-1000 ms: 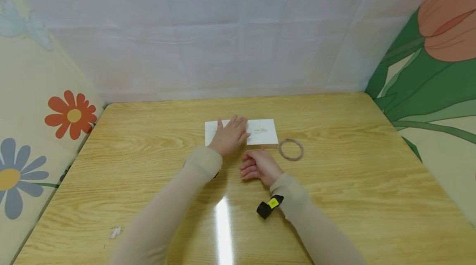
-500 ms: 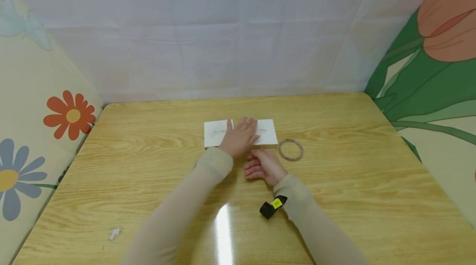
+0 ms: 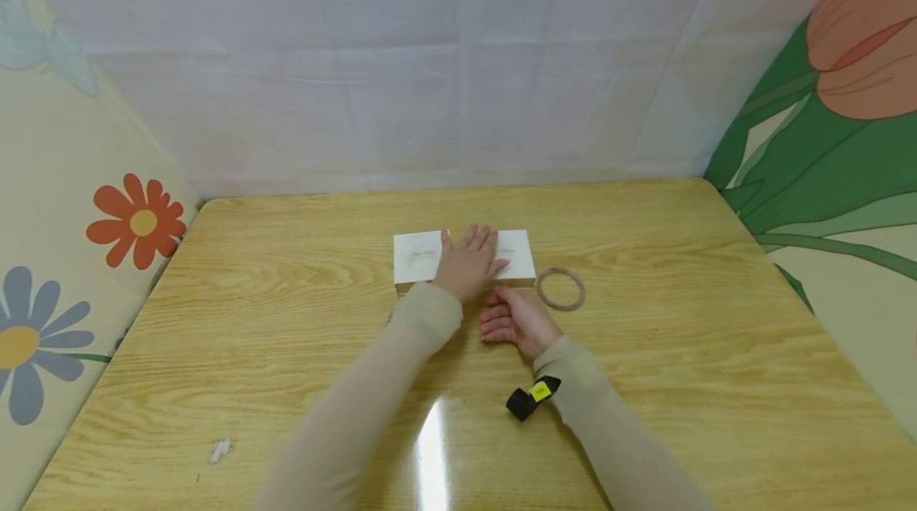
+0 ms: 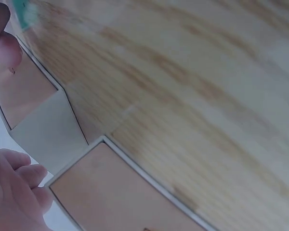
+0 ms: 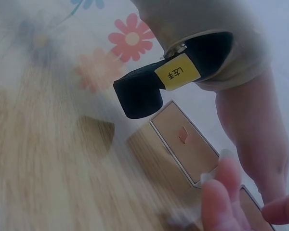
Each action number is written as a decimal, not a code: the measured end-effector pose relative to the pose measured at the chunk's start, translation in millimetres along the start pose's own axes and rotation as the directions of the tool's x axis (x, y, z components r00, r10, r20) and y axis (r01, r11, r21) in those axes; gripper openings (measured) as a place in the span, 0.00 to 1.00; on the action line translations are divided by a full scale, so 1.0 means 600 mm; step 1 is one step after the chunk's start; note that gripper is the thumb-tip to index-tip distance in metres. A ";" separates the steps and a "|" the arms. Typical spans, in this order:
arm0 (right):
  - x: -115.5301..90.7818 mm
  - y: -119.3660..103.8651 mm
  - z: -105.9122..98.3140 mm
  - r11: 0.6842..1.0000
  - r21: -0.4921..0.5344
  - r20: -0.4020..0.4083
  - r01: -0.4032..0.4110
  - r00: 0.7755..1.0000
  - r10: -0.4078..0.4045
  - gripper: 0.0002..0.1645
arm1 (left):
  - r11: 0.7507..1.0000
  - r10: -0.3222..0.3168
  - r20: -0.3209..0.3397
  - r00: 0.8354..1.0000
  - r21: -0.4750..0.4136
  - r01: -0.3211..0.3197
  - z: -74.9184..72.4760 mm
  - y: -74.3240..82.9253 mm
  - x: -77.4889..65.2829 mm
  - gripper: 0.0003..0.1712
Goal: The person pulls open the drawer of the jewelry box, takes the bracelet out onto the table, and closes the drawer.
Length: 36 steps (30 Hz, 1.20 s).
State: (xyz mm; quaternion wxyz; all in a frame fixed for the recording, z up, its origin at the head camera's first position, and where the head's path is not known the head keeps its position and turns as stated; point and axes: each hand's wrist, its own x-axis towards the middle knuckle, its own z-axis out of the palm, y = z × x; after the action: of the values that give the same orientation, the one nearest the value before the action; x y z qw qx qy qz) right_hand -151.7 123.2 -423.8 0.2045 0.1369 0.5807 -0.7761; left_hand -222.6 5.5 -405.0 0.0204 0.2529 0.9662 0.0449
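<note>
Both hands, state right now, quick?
Left hand: open, spread over the two white rectangular boxes.
Right hand: curled at their front; whether it grips anything cannot be told.

Two tan-fronted boxes (image 4: pixel 120 192) sit on a wooden tabletop (image 4: pixel 192 86).

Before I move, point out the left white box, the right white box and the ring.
Left white box (image 3: pixel 417 256): head view, top face.
Right white box (image 3: pixel 519 255): head view, uncovered part of its top face.
Ring (image 3: pixel 563 307): head view, near edge of its band.
</note>
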 end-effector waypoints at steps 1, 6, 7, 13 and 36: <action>0.000 0.000 -0.001 1.000 0.004 -0.004 0.000 1.000 0.000 0.17 | 1.000 -0.004 0.006 1.000 0.002 0.004 0.001 0.001 0.001 0.36; 0.002 -0.001 -0.003 1.000 0.026 -0.024 -0.002 1.000 0.002 0.17 | 1.000 -0.016 0.018 1.000 0.010 0.016 0.005 0.000 0.006 0.37; 0.002 0.000 -0.004 1.000 0.028 -0.027 -0.001 1.000 0.002 0.17 | 1.000 -0.016 0.018 1.000 0.010 0.016 0.006 0.000 0.006 0.37; 0.006 -0.002 -0.007 0.999 0.033 -0.053 -0.001 0.999 0.003 0.18 | 1.000 -0.015 0.035 0.999 0.016 0.015 0.008 0.001 0.009 0.37; 0.015 -0.003 -0.008 0.999 0.045 -0.067 -0.015 0.998 0.018 0.17 | 0.998 -0.032 0.064 0.997 0.053 0.029 0.005 0.006 0.013 0.38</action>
State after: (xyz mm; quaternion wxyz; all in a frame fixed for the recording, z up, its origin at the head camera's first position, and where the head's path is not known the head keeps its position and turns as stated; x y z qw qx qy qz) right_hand -160.7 126.9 -428.1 0.1882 0.1724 0.5688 -0.7819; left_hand -227.4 13.0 -407.6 0.0459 0.2399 0.9697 0.0112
